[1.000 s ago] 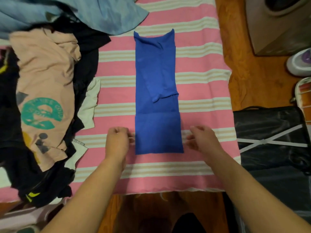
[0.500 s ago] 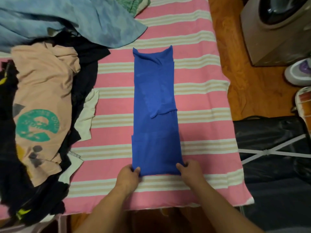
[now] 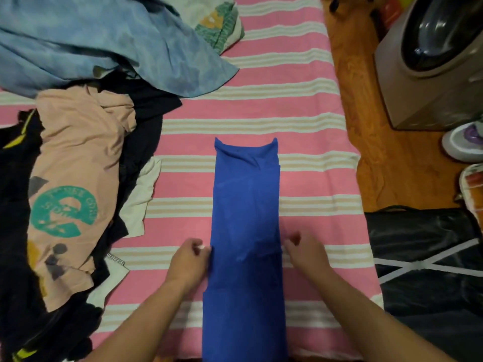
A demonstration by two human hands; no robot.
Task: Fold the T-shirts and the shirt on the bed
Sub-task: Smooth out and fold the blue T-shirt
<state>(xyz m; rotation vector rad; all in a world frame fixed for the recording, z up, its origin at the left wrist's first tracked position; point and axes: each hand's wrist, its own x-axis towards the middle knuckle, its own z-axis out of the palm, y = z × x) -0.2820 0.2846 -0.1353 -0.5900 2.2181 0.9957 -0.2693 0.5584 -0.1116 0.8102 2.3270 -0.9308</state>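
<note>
the blue t-shirt (image 3: 245,231) lies in a long narrow strip on the striped bed (image 3: 300,121), its near end cut off by the frame. left hand (image 3: 189,261) and right hand (image 3: 307,253) pinch its side edges, fingers curled. the peach shirt (image 3: 75,163) has a green round print, lettering unreadable.
</note>
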